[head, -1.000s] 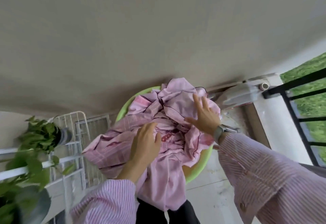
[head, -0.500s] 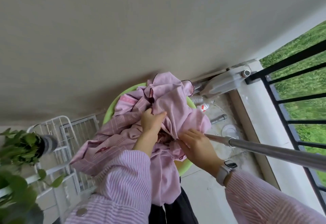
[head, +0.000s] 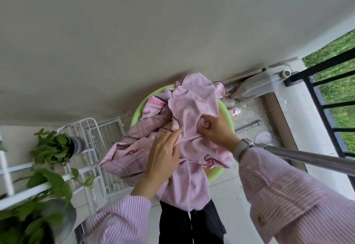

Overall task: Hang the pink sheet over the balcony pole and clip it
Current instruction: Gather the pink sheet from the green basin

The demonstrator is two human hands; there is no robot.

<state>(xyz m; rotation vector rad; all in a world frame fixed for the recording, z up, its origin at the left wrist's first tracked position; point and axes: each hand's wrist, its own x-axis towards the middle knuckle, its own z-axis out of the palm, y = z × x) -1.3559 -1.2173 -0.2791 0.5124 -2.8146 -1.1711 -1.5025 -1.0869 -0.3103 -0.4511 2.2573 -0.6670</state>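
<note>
While the left hand (head: 163, 159) lies flat on the pink sheet (head: 194, 113), right fingers (head: 208, 123) pinch a fold.

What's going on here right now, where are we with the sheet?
A person is gathering the pink sheet, which is bunched in the green basin. The right hand grips a fold of it, while the left hand rests on the fabric with fingers fairly straight. The metal pole runs in from the right, bare; nothing hangs on it yet, and no clips are visible.
</note>
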